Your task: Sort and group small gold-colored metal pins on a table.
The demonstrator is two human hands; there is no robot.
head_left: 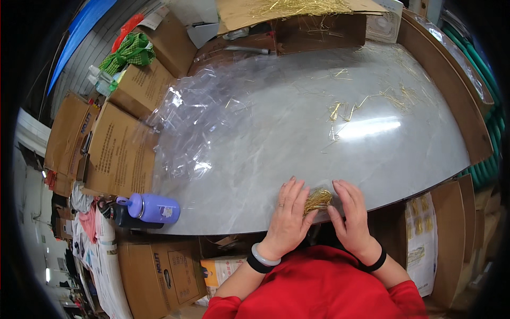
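Note:
At the table's near edge, a bundle of thin gold wire pieces (319, 200) lies between my two hands. My left hand (287, 217) rests beside it with fingers stretched forward, and the bundle's left end sits between its thumb and forefinger. On the other side, my right hand (351, 215) is open, thumb and fingers apart, close to the bundle's right end. Whether the right fingertips touch the wires I cannot tell. Farther off on the grey tabletop (276, 138), loose gold wire pieces (336, 112) are scattered.
Clear plastic sleeves (194, 114) spread over the table's left part. A purple bottle (155, 208) lies at the left near edge. Cardboard boxes (121, 151) line the left. More gold wires (303, 7) lie on a carton at the back. A cardboard wall (451, 85) borders the right.

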